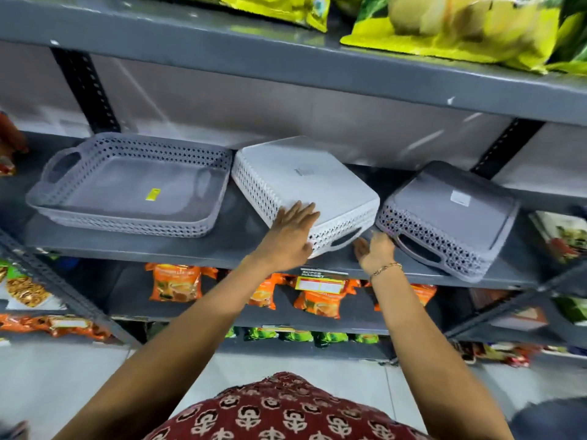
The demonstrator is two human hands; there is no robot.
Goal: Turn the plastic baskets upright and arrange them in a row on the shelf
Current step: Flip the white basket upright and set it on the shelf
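Three perforated plastic baskets lie on the grey middle shelf [197, 252]. The grey basket [127, 185] on the left stands upright, with a yellow sticker inside. The white basket [305, 182] in the middle is upside down and skewed. A second grey basket [451, 214] on the right is also upside down, its handle facing me. My left hand [290, 231] lies flat on the white basket's near left corner, fingers spread. My right hand [376, 252] hovers open just off the white basket's handle, between the two overturned baskets.
The shelf above [286, 68] carries yellow-green bags and hangs low over the baskets. Orange snack packets [176, 282] fill the shelf below. More packets [562, 236] sit on a shelf to the right. Black perforated uprights [85, 90] stand behind.
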